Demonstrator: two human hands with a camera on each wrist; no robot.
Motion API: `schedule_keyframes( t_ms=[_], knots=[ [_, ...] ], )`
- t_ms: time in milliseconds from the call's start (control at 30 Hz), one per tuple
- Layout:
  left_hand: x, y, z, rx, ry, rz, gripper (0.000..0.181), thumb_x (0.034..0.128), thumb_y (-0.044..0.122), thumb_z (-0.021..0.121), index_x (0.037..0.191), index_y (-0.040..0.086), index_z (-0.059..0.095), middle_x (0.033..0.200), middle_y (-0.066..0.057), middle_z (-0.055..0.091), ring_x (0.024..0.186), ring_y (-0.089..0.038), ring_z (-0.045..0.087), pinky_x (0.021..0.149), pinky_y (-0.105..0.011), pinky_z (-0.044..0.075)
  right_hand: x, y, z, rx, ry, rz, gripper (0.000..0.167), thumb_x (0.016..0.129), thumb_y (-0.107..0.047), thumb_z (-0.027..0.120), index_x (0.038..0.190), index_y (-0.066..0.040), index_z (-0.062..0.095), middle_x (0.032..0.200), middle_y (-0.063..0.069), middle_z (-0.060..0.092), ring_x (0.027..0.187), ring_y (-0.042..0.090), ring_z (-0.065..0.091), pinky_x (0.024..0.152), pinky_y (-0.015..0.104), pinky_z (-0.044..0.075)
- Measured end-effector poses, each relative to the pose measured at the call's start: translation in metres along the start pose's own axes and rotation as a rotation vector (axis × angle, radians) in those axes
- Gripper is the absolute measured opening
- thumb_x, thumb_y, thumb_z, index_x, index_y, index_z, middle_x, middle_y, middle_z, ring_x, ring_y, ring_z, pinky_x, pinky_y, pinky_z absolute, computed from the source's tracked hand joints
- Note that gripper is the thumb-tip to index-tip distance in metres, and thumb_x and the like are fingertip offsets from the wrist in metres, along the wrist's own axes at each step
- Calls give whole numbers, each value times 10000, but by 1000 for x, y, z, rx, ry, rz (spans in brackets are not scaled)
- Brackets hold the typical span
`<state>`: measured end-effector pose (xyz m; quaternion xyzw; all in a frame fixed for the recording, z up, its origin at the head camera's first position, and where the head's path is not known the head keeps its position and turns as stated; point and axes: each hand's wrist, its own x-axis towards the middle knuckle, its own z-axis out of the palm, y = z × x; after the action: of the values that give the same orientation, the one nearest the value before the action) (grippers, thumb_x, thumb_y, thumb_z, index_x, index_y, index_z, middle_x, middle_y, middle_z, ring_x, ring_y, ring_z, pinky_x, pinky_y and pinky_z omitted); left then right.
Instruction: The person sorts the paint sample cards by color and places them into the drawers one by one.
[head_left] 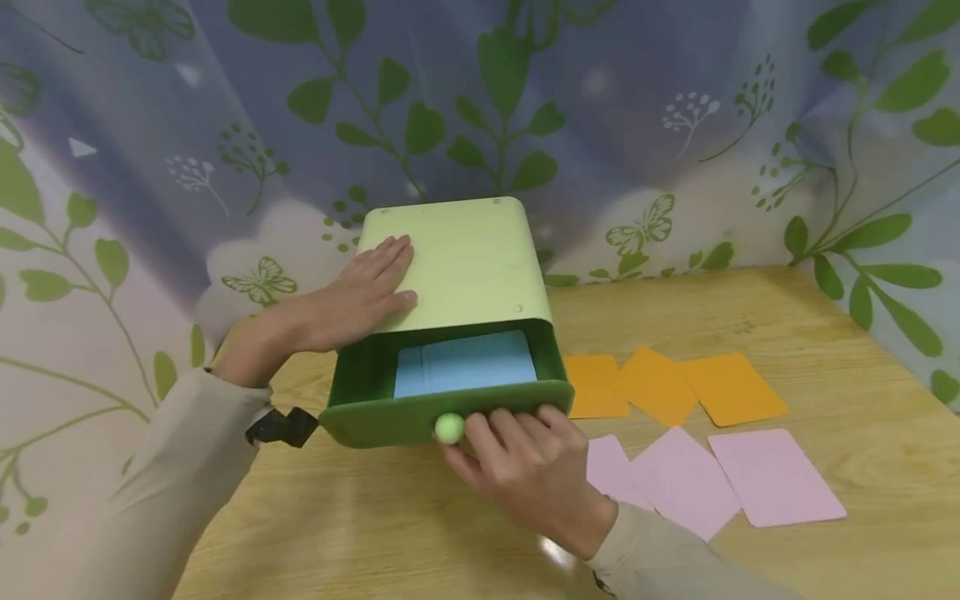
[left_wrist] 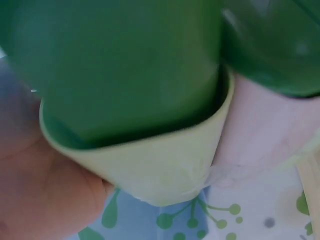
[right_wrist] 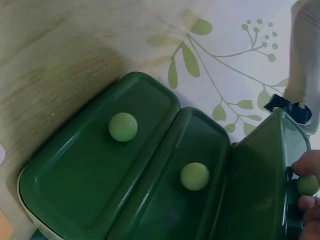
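Note:
A small chest of drawers [head_left: 465,258] with a pale yellow-green shell stands on the table. Its dark green top drawer [head_left: 375,427] is pulled partly out, and light blue cards [head_left: 465,362] lie inside. My left hand [head_left: 352,296] rests flat on the left part of the chest's top, fingers straight. At the drawer front, my right hand [head_left: 528,467] pinches the round light green knob [head_left: 449,428] between thumb and curled fingers. The right wrist view shows two lower drawers pushed in, with a middle knob [right_wrist: 194,176] and a bottom knob [right_wrist: 123,127].
Several orange cards [head_left: 738,389] lie in a row right of the chest on the wooden table [head_left: 300,533]. Pink cards [head_left: 780,477] form another row nearer to me, partly behind my right hand. A leaf-patterned curtain [head_left: 600,125] hangs behind the table.

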<state>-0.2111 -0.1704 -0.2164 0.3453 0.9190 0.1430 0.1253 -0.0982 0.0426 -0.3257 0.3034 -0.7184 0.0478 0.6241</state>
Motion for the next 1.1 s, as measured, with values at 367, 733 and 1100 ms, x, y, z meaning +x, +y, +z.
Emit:
schedule_keyframes(
  t_ms=[367,733,1100],
  knots=[
    [-1,-2,0,-59,-30,-4,733,1045,478,236,1527,25,-81,1598,-108,-163,1453,-260,-182,1163,-490,-83,0,9,32,-12,-208,76,343,939,-304,544,653,-123,489,462,-43,393,350,110,399,379,242,247],
    [2,-4,19,84,238,5,782,1018,553,230,1533,-14,70,1607,-157,24,1477,-279,-37,1185,-445,-7,-3,24,48,92,-282,121,285,860,-296,699,750,-95,529,497,-24,473,386,124,466,394,242,289],
    [1,-1,25,90,265,-4,747,1029,520,234,1533,-12,91,1606,-152,53,1478,-285,-7,1186,-443,-2,-37,0,49,63,-384,109,406,792,-404,761,715,-106,497,532,-26,475,428,119,456,360,232,336]
  ],
)
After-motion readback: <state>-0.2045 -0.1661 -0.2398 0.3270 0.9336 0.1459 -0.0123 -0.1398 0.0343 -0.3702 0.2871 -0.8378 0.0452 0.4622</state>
